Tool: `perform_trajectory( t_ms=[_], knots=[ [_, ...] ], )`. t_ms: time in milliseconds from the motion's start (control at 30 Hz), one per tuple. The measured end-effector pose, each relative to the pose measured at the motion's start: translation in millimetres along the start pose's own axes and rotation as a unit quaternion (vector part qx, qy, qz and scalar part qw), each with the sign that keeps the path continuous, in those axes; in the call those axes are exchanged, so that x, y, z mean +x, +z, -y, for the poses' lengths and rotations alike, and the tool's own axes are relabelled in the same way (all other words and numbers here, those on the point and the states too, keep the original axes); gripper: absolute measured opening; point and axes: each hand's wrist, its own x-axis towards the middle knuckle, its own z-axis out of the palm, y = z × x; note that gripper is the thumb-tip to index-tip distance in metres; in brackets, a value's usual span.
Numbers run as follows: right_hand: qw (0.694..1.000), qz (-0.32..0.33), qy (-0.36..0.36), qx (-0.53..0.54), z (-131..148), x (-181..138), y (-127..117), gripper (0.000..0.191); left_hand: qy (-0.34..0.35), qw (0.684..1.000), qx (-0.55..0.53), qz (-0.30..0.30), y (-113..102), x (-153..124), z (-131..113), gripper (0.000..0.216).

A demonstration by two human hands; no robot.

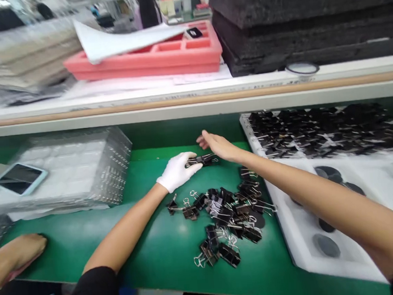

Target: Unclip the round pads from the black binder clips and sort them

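Observation:
My left hand [177,170], in a white glove, is closed on a black binder clip assembly [202,160] lying on the green belt [157,247]. My bare right hand [217,145] rests at the other end of that clip piece, fingers stretched out over it. Just below the hands lies a loose pile of black binder clips [223,218] with wire handles.
A white foam tray [327,228] with round dark discs sits at right, with a heap of black clips [322,129] behind it. Stacked clear plastic trays [81,171] and a phone [21,178] are at left. Another person's hand [23,250] rests lower left. A pink tray [147,57] sits on the shelf.

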Motion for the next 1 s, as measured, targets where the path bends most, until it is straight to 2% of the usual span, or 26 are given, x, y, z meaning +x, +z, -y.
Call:
perform_trajectory(
  t_ms=[67,133,233,300,433,533,633,733,833,900,1000],
  knots=[
    [0.995,0.076,-0.068,-0.007,-2.0,-8.2,-6.2,0.05,-0.041,0.997,-0.07,-0.013,-3.3,0.1,1.7,0.037],
    [0.99,0.082,-0.103,-0.042,-6.4,-14.9,-7.4,0.051,-0.057,0.996,-0.058,-0.024,-6.7,-0.3,1.6,0.033],
    [0.992,0.071,-0.087,-0.051,-11.6,-21.6,-3.5,0.036,-0.059,0.992,0.112,-0.012,-10.6,-3.8,-1.3,0.045],
    [0.993,0.087,-0.076,-0.035,-12.0,-25.7,-0.4,0.035,-0.057,0.979,0.197,0.014,-12.0,-6.8,-2.7,0.045],
    [0.993,0.092,-0.065,-0.037,-5.8,-34.7,3.0,0.041,-0.047,0.973,0.222,0.047,-14.7,-8.0,-1.9,0.043],
    [0.994,0.085,-0.044,-0.058,3.2,-40.7,2.7,0.036,-0.039,0.974,0.214,0.059,-18.1,-6.7,-0.5,0.04],
    [0.994,0.056,-0.033,-0.083,15.1,-51.4,-2.2,0.03,-0.009,0.985,0.164,0.059,-20.4,-9.2,1.2,0.049],
    [0.99,0.034,-0.054,-0.123,27.0,-73.7,-12.1,0.027,0.016,0.996,0.088,0.006,-19.1,-12.8,8.7,0.044],
    [0.982,0.006,-0.075,-0.173,32.9,-110.4,-25.0,0.027,0.062,0.995,0.009,0.074,-16.7,-9.8,20.3,0.039],
    [0.977,-0.055,-0.097,-0.181,30.1,-145.2,-36.9,0.026,0.073,0.992,-0.046,0.092,-17.8,-6.1,24.4,0.056],
    [0.958,-0.185,-0.174,-0.135,10.5,-214.5,-68.3,0.021,0.049,0.995,-0.02,0.086,-24.3,-3.0,22.4,0.053]
  ],
)
